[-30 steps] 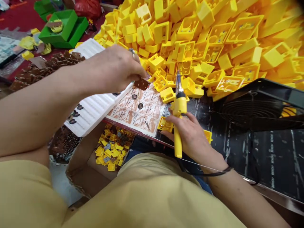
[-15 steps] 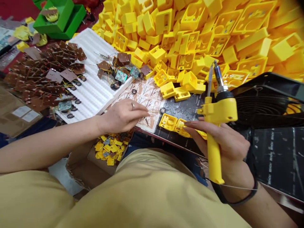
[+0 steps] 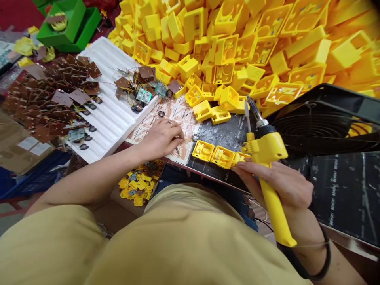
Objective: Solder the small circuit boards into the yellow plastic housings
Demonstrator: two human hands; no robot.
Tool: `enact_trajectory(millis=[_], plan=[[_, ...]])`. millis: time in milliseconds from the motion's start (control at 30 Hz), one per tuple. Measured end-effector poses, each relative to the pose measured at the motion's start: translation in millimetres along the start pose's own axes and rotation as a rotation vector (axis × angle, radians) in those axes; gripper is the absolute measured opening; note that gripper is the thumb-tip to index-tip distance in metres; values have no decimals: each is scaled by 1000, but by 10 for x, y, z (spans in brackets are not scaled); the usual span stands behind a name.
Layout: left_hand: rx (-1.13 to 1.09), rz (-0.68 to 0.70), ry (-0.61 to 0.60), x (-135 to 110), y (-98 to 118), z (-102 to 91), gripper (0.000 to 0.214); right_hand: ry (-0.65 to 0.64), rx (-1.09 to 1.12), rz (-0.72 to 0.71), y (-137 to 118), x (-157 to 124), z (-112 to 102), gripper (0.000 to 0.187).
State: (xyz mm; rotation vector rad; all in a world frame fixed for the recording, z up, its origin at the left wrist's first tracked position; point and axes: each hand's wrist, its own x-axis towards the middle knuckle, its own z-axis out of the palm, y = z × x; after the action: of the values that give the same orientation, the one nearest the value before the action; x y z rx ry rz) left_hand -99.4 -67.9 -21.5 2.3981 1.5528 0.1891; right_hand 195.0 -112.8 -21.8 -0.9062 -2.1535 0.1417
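Note:
My right hand (image 3: 276, 182) is wrapped around the handle of a yellow soldering gun (image 3: 267, 148), its metal tip pointing up and away. Its thumb and fingertips reach the last of a row of small open yellow plastic cases (image 3: 223, 156) along the bench edge. To the left, my left hand (image 3: 163, 136) has its fingers pinched together. Thin wires seem to run from these fingertips to a small round speaker (image 3: 195, 137), which lies just beyond the first case. The grip on the wires is partly hidden by the fingers.
A large heap of yellow cases (image 3: 204, 23) fills the back. A white foam tray (image 3: 102, 63) carries circuit boards with wires, beside a pile of brown boards (image 3: 56, 95). A black fan (image 3: 311, 118) stands right, green bins (image 3: 69, 27) back left; a box of yellow parts (image 3: 138, 184) is below.
The soldering gun has tilted left and its tip is lower. My right fingertips uncover more of the yellow cases. My left fingers are drawn closer together near the speaker's wires. The view has shifted slightly.

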Motion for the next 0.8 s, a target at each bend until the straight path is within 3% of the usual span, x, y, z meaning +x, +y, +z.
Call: enact_trajectory(millis=[167, 267, 467, 633, 800], plan=[[-541, -143, 119, -80, -53, 0, 17, -53, 12, 4, 45, 78, 158, 29], [-677, -167, 174, -122, -48, -55, 20, -88, -7, -65, 56, 144, 351, 31], [-477, -207, 220, -236, -107, -142, 26, -157, -79, -98, -2, 217, 628, 24], [-221, -151, 213, -316, -188, -118, 21, -109, -95, -108, 9, 223, 609, 34], [-290, -147, 309, -323, -187, -104, 18, -11, -47, -136, -27, 241, 545, 31]])
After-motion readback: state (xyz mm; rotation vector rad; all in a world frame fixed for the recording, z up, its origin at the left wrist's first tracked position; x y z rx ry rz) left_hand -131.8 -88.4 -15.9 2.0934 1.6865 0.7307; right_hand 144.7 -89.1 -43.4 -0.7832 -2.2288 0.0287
